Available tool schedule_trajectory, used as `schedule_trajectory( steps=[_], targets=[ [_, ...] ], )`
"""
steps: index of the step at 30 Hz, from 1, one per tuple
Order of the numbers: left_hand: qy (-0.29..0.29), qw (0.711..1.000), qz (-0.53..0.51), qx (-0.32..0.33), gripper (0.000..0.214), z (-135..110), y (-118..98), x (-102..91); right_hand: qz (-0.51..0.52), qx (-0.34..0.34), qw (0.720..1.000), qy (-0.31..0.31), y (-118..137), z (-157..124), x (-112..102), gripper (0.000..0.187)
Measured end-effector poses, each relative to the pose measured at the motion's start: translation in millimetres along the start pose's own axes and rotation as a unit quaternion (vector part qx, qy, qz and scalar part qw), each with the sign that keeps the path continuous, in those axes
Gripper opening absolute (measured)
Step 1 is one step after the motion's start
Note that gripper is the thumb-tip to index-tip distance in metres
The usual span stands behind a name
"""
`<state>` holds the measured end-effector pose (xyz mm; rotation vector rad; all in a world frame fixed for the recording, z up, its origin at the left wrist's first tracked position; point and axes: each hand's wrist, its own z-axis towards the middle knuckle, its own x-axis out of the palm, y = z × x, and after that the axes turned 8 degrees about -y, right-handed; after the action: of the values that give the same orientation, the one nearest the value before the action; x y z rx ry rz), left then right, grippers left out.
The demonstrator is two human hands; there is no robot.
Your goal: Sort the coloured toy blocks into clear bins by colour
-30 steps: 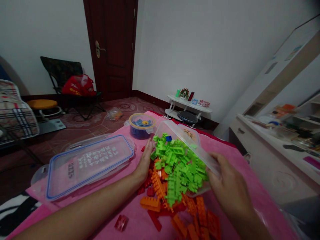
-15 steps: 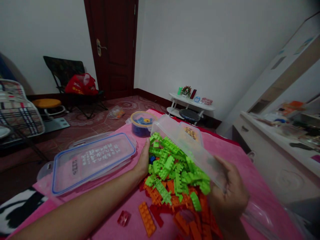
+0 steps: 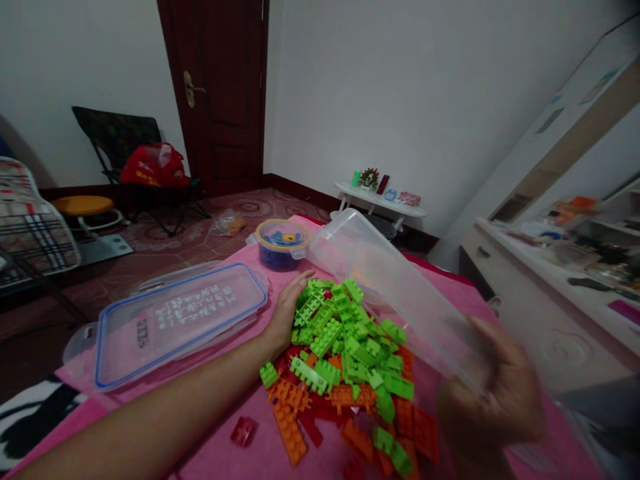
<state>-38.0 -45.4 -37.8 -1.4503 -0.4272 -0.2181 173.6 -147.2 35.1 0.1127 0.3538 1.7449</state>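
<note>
A heap of green bricks [image 3: 350,333] lies on orange and red bricks [image 3: 350,413] on the pink tablecloth [image 3: 220,440]. My left hand [image 3: 287,310] rests flat and open against the left side of the heap. My right hand [image 3: 493,400], blurred, grips the rim of a clear plastic container [image 3: 395,293], which is tipped upside down and lifted above the heap with nothing left inside. A single red brick [image 3: 243,431] lies apart near the front.
A clear lid with a blue seal [image 3: 175,320] lies left of the heap. Behind it stands a small round tub of blue bricks [image 3: 283,243]. A white dresser [image 3: 545,287] flanks the right; a folding chair [image 3: 130,160], a stool and a door stand beyond.
The container has been tipped further and lifted away to the right; the green bricks have all slid out onto the pile and spread. My left hand stayed by the heap.
</note>
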Motion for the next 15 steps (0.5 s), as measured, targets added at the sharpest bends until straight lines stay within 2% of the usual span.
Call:
schedule_trajectory(
  steps=[6, 9, 11, 13, 14, 15],
  targets=[
    [0.030, 0.997, 0.058, 0.037, 0.044, 1, -7, 0.5, 0.022, -0.002, 0.999, -0.031, -2, 15, -8, 0.039],
    [0.055, 0.991, 0.110, 0.049, 0.040, 1, -9, -0.3, 0.060, 0.076, 0.991, -0.093, -21, 33, 2, 0.037],
    [0.066, 0.989, 0.126, 0.048, 0.039, 2, -8, -1.2, 0.126, 0.161, 0.974, -0.102, -52, 48, 15, 0.040],
    [0.070, 0.987, 0.135, 0.045, 0.039, 4, -7, -2.0, 0.155, 0.241, 0.956, -0.062, -97, 62, 31, 0.037],
    [0.070, 0.987, 0.139, 0.044, 0.039, 5, -5, -2.3, 0.126, 0.285, 0.949, -0.037, -122, 67, 38, 0.030],
    [0.069, 0.987, 0.141, 0.042, 0.038, 6, -4, -2.6, 0.109, 0.322, 0.939, 0.044, -146, 70, 44, 0.023]
  ],
)
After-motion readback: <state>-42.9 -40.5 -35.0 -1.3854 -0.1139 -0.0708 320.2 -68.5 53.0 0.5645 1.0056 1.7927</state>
